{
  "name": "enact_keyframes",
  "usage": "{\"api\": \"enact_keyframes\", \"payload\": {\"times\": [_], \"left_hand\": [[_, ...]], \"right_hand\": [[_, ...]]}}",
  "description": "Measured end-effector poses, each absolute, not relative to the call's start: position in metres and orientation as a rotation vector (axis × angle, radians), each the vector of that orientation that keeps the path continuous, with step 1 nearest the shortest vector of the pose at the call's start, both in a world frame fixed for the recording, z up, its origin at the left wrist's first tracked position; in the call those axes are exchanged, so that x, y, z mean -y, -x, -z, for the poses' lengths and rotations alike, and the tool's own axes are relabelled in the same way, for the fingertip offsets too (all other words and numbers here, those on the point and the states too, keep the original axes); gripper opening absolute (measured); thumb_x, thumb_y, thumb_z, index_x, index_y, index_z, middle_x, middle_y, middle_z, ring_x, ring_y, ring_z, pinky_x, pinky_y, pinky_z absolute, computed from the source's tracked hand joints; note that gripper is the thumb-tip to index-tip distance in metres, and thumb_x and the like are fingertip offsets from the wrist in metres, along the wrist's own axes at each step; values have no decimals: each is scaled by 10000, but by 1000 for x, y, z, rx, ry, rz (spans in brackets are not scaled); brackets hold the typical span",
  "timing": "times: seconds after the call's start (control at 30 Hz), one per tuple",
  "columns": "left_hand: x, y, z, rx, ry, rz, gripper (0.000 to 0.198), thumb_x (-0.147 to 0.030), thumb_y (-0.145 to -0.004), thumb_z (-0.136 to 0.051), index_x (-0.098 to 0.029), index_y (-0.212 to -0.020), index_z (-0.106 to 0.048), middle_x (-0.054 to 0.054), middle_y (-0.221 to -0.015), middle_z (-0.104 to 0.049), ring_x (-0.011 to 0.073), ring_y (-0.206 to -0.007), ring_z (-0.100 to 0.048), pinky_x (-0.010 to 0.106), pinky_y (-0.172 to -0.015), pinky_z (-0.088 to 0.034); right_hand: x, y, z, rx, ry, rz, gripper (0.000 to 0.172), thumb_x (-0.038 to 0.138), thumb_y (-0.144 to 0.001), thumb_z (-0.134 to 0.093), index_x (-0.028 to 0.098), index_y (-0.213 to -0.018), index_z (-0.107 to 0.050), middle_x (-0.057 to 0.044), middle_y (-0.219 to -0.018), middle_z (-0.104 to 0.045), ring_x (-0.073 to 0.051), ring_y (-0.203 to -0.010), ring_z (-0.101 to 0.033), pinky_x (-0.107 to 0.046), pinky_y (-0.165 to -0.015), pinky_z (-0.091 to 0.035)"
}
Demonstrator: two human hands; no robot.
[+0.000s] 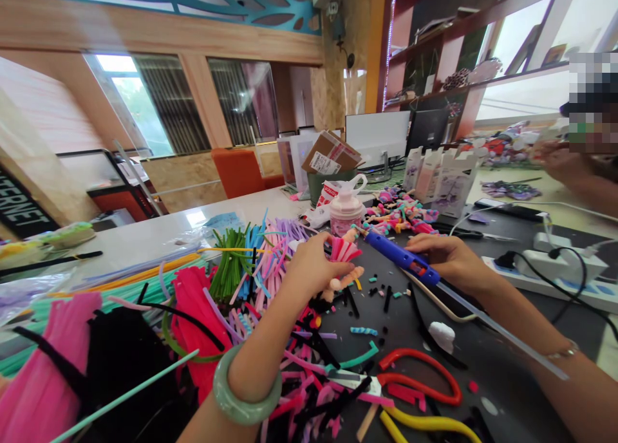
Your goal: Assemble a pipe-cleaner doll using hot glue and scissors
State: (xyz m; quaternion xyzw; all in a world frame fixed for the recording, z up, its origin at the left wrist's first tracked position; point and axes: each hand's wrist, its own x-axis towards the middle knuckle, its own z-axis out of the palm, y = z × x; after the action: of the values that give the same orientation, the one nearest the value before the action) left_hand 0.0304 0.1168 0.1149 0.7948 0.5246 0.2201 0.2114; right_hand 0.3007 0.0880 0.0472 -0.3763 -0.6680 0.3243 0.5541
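Observation:
My left hand (309, 266), with a pale green bangle on its wrist, is closed around a small pink pipe-cleaner craft piece (344, 253). My right hand (447, 256) grips a blue glue gun (400, 257) whose nozzle points at the pink piece; a clear glue stick (502, 330) trails out of its back. Both hands work over a black mat (487, 372) strewn with cut pipe-cleaner bits.
Piles of coloured pipe cleaners (145, 314) fill the left. A pink lidded jar (345, 214), finished figures (400, 214), white boxes (441, 176), a power strip (555, 269) with cables and monitors (379, 137) stand behind. Another person's arm (584, 172) is at far right.

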Motion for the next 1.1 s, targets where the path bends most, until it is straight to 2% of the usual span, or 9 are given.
{"api": "enact_keyframes", "payload": {"times": [0.23,0.47,0.63,0.73,0.83,0.93,1.1], "left_hand": [[-116,-31,-115,-1397,-2229,-622,301,-434,-615,-682,-212,-803,-603,-39,-644,-563,160,-628,-540,245,-533,-318],[-116,-31,-115,-1411,-2179,-669,257,-417,-637,-681,-210,-788,-654,-39,-598,-568,148,-577,-532,245,-505,-301],[-117,-31,-115,-1491,-2216,-734,285,-435,-628,-693,-200,-789,-664,-12,-648,-602,171,-634,-567,248,-507,-279],[-117,-33,-113,-1543,-2235,-722,284,-443,-646,-676,-214,-812,-658,-4,-665,-620,188,-656,-587,258,-543,-317],[-113,-34,-114,-1645,-2279,-714,295,-462,-671,-653,-229,-852,-649,23,-747,-663,235,-775,-616,307,-669,-392],[-108,-36,-116,-1793,-2340,-692,247,-414,-718,-612,-224,-875,-634,57,-815,-682,283,-905,-611,412,-821,-397],[-104,-38,-118,-1951,-2428,-680,268,-318,-755,-568,-202,-993,-613,115,-946,-651,316,-974,-591,530,-876,-376]], "right_hand": [[-86,-299,-49,1552,893,-776,300,260,-494,-867,300,-777,-774,-37,-816,-663,-173,-732,-601,-302,-703,-498],[-83,-296,-53,1553,845,-803,238,245,-548,-844,257,-776,-778,-36,-787,-667,-149,-739,-602,-261,-694,-486],[-80,-289,-56,1404,835,-884,348,183,-435,-870,297,-747,-765,-17,-907,-676,-180,-815,-621,-297,-707,-519],[-78,-286,-55,1257,855,-957,364,210,-392,-875,297,-722,-749,-9,-941,-683,-202,-795,-639,-332,-680,-541],[-78,-287,-52,1203,882,-1011,408,269,-394,-875,264,-777,-735,-23,-815,-710,-210,-696,-651,-359,-696,-531],[-78,-289,-49,1206,886,-1060,429,331,-438,-865,220,-826,-718,-44,-721,-710,-227,-672,-651,-386,-772,-504],[-78,-290,-48,1240,857,-1081,400,404,-517,-819,190,-831,-692,-87,-879,-714,-221,-683,-628,-405,-804,-486]]}}
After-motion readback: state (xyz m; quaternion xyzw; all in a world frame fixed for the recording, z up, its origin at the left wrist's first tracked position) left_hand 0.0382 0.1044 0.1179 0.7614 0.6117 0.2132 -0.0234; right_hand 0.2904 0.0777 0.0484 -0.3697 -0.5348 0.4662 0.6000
